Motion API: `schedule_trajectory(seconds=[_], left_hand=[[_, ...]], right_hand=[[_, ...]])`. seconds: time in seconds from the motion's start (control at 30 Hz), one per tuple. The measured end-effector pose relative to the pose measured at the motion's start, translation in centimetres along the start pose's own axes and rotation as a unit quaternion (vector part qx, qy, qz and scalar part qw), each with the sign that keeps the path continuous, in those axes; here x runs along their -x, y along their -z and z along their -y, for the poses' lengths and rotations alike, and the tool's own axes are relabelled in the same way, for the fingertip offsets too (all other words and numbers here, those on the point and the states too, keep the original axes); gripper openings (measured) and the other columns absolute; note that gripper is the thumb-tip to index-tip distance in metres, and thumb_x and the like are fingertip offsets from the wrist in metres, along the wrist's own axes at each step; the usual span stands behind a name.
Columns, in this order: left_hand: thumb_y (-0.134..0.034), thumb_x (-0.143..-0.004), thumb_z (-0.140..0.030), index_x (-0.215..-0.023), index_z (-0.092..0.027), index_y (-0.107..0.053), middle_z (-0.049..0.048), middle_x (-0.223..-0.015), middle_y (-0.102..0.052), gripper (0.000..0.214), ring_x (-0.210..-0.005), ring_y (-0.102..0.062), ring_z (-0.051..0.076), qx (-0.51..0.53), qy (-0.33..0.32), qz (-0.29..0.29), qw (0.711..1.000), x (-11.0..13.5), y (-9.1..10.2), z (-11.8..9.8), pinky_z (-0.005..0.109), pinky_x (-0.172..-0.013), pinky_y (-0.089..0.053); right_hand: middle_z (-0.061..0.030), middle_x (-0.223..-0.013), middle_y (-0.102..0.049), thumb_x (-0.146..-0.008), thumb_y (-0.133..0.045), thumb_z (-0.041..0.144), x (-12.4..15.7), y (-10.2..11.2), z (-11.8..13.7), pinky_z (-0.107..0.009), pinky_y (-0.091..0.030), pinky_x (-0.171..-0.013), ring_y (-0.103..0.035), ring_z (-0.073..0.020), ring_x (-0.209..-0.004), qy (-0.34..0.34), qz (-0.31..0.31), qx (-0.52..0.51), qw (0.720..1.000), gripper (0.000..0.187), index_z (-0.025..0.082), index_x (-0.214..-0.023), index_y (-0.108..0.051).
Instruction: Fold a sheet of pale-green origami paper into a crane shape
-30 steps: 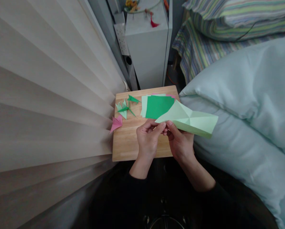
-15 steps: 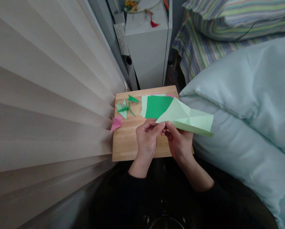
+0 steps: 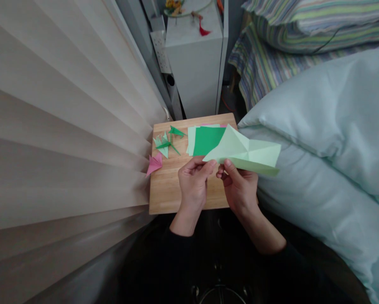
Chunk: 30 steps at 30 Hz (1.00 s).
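A pale green sheet of origami paper (image 3: 248, 151), creased and partly folded along its near edge, is held above the small wooden table (image 3: 165, 190). My left hand (image 3: 194, 179) pinches its left corner between thumb and fingers. Along the near folded edge, my right hand (image 3: 240, 185) grips the paper with the thumb on top; some of its fingers are hidden beneath. Behind the held sheet lies a dark green square of paper (image 3: 208, 141) on top of lighter sheets.
At the table's left lie folded green paper pieces (image 3: 177, 131) and a pink folded piece (image 3: 154, 164). A pale curtain (image 3: 81, 147) borders the left side. Light blue bedding (image 3: 328, 135) rises at the right, and a white cabinet (image 3: 194, 71) stands behind.
My hands have moved slightly apart, with the right thumb shifted right along the folded edge. The pale green sheet has shifted a little left and up.
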<state>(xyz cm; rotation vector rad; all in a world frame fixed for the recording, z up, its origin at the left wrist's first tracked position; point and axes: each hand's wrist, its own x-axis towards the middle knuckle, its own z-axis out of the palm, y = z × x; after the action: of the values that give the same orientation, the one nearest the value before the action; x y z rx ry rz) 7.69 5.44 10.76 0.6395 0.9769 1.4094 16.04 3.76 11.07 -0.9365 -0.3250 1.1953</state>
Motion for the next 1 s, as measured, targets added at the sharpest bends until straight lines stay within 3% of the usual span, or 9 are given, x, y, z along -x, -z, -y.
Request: schedule_trajectory(seconds=[0.1,0.23,0.5,0.7,1.0], left_hand=[[-0.094,-0.068,-0.034,-0.081,-0.018,-0.079,-0.001,-0.068,-0.072,0.026,-0.06,-0.063,0.01,-0.025,-0.006,0.008,1.0,0.07,0.16,0.37,0.024,-0.059,-0.053],[-0.09,-0.075,-0.037,-0.075,-0.016,-0.079,0.0027,-0.07,-0.074,0.024,-0.061,-0.066,0.012,-0.061,0.002,0.035,0.998,0.33,0.37,0.73,0.026,-0.06,-0.055],[-0.091,-0.075,-0.035,-0.079,-0.016,-0.08,0.002,-0.07,-0.074,0.023,-0.06,-0.067,0.011,-0.041,-0.017,0.031,0.999,0.37,0.21,0.86,0.025,-0.06,-0.056],[-0.091,-0.075,-0.036,-0.075,-0.015,-0.079,0.0033,-0.07,-0.075,0.024,-0.062,-0.067,0.011,-0.074,-0.006,0.016,0.997,0.38,0.36,0.95,0.023,-0.062,-0.055],[-0.091,-0.073,-0.038,-0.074,-0.015,-0.079,0.0016,-0.063,-0.071,0.026,-0.059,-0.065,0.012,-0.089,-0.001,0.002,0.996,0.31,0.12,0.59,0.024,-0.06,-0.055]], right_hand=[[0.0037,-0.063,-0.068,-0.066,-0.094,0.034,-0.12,0.09,0.19,-0.023,-0.051,-0.051,-0.059,-0.0091,-0.054,0.007,0.0,0.01,1.0,0.028,0.02,-0.075,-0.072],[0.0009,-0.065,-0.07,-0.069,-0.092,0.036,-0.02,0.19,0.1,-0.026,-0.054,-0.055,-0.062,-0.0117,-0.058,-0.002,0.013,0.031,0.999,0.026,0.019,-0.072,-0.073],[0.003,-0.065,-0.07,-0.068,-0.092,0.029,-0.12,0.15,-0.15,-0.024,-0.052,-0.052,-0.06,-0.0095,-0.054,0.01,-0.025,0.009,1.0,0.023,0.019,-0.077,-0.073],[0.0005,-0.07,-0.074,-0.069,-0.091,0.027,0.12,0.36,-0.43,-0.028,-0.058,-0.06,-0.066,-0.0129,-0.06,0.005,-0.017,0.032,0.999,0.02,0.018,-0.077,-0.075],[-0.0001,-0.07,-0.075,-0.065,-0.093,0.028,0.07,0.27,-0.41,-0.026,-0.056,-0.059,-0.065,-0.012,-0.061,-0.008,-0.017,0.02,1.0,0.022,0.018,-0.075,-0.077]])
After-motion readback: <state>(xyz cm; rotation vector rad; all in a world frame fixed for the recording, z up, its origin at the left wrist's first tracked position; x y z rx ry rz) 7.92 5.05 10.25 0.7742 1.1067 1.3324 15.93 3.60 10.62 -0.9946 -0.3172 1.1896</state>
